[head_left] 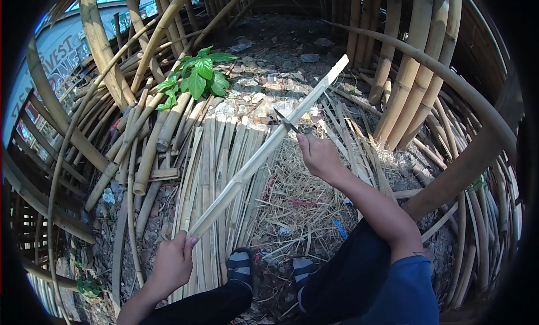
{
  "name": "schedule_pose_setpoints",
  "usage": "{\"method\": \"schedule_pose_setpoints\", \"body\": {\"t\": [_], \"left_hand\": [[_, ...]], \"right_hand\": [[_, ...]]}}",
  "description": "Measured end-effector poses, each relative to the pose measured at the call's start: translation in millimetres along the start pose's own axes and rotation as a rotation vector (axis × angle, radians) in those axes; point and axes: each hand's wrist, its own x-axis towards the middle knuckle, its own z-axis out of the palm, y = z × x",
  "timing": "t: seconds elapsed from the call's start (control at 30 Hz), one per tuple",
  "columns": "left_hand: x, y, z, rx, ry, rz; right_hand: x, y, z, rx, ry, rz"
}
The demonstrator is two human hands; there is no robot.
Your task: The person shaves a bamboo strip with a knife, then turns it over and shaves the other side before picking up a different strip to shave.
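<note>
Lower left, the left hand (171, 263) closed firmly round a bamboo strip (240, 178), presumably for steadiness; near centre, the right hand (323, 158) tightly clasped a knife (288, 123) (blade across the strip).

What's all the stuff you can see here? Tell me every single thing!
long strip: one, pale, slanting between the hands
knife: one, dark, at the strip
flat strips: many, tan, on the ground
shavings: one spread, straw-coloured, before the feet
poles: many, tan, both sides
leafy plant: one big, green, upper left
litter: several bits, some blue, ground
lettered wall: one, greyish, far left
sandals: two, dark, bottom middle
left hand: one, bare, gripping strip
right hand: one, bare, holding knife
</note>
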Motion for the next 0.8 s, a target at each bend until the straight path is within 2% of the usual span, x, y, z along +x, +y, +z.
{"method": "schedule_pose_setpoints", "body": {"t": [0.07,0.1,0.17,0.3,0.33,0.4,0.43,0.5,0.57,0.63,0.8], "left_hand": [[-2,0,4,0.014,0.017,0.031],[-3,-2,5,0.004,-0.009,0.017],[-3,-2,2,0.009,-0.043,0.006],[-7,7,-3,-0.023,-0.007,0.015],[-7,8,-4,-0.022,-0.009,0.007],[-10,4,-8,-0.011,-0.003,0.011],[-10,4,-8,-0.013,0.010,0.016],[-12,6,-10,-0.019,-0.002,-0.002],[-12,6,-9,-0.028,-0.008,-0.018],[-13,1,-7,-0.034,0.010,-0.019],[-16,2,-7,-0.012,0.000,-0.021]], "right_hand": [[-17,-34,8,0.079,-0.066,-0.137],[-18,-40,9,0.074,-0.060,-0.130],[-21,-47,11,0.077,-0.093,-0.269],[-7,-24,16,-0.013,0.049,-0.415],[-3,-18,13,-0.015,0.051,-0.413],[4,-7,6,-0.068,0.018,-0.255],[10,3,4,-0.073,0.017,-0.258],[14,26,11,-0.120,0.149,-0.273],[17,40,14,-0.159,0.120,-0.237],[24,46,9,-0.147,0.181,-0.188],[30,82,-3,-0.269,0.084,-0.140]]}}
